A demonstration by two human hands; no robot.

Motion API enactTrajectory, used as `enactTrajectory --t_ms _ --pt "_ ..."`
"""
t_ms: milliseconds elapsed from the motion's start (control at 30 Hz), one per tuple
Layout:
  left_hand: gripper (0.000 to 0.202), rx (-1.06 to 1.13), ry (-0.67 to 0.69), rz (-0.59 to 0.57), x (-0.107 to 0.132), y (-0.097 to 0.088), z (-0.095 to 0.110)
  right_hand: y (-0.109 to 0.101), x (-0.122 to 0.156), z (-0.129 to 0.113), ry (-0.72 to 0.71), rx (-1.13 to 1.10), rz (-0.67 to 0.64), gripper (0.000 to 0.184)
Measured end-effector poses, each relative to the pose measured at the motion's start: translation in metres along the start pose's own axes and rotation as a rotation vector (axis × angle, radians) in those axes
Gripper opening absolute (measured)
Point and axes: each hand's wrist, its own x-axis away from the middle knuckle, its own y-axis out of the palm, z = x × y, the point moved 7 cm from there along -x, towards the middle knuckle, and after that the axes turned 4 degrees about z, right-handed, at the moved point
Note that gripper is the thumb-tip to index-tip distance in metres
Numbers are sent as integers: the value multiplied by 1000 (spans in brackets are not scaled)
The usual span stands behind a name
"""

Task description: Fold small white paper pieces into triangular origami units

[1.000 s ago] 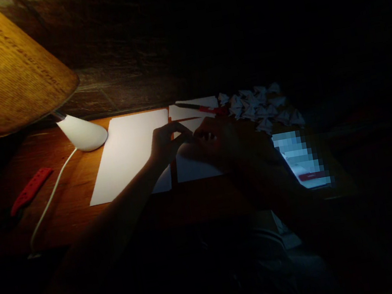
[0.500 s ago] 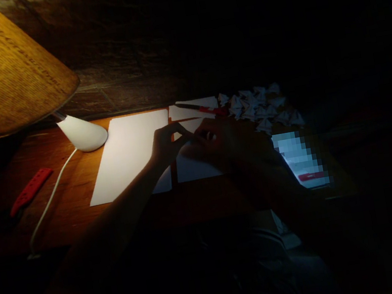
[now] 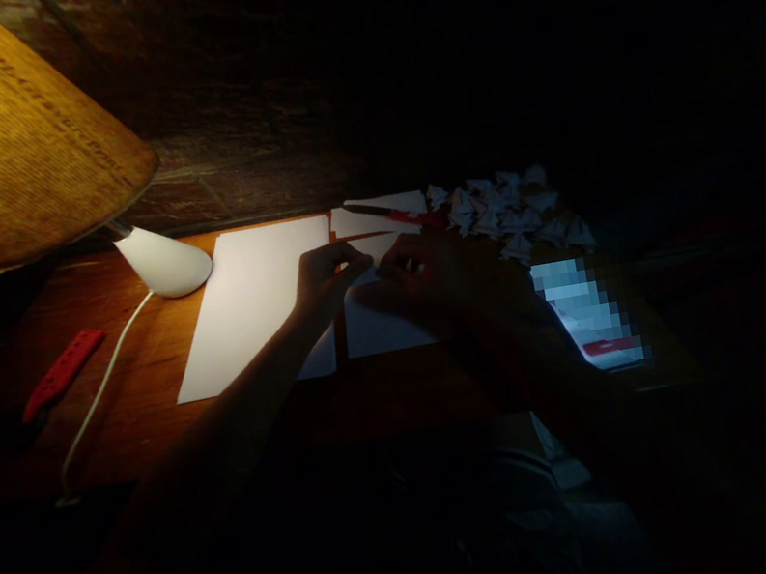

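My left hand is closed in a pinch, thumb and index finger together, over the gap between the paper stacks. What it pinches, if anything, is too dark to make out. Just to its right, my right hand curls in shadow, with a small piece of white paper showing between its fingers. Under the hands lies white paper; a larger stack of white sheets is left of it. Scissors with red handles rest on smaller paper sheets behind the hands.
Several small folded paper pieces cluster at the back right. A lit phone lies in front of them. A lamp with a yellow shade stands at left, its white cord running past a red-handled tool on the wooden table.
The fingertips of my two hands have come slightly apart, and my left thumb and index finger have closed together. The things on the table have stayed in place.
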Motion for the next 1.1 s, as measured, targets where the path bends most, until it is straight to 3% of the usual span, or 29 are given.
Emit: enactTrajectory --t_ms 500,733,867,1100 --pt "25 81 -86 58 -1 -2 -3 -3 -2 -4 -11 3 -5 12" --pt "18 96 -112 59 -3 -3 -5 -8 -4 6 62 -35 87 11" --pt "16 75 -103 47 -3 -5 -7 -8 -4 6 27 -30 92 12" --pt "21 -13 0 -44 0 4 2 -2 -4 4 94 -96 44 13"
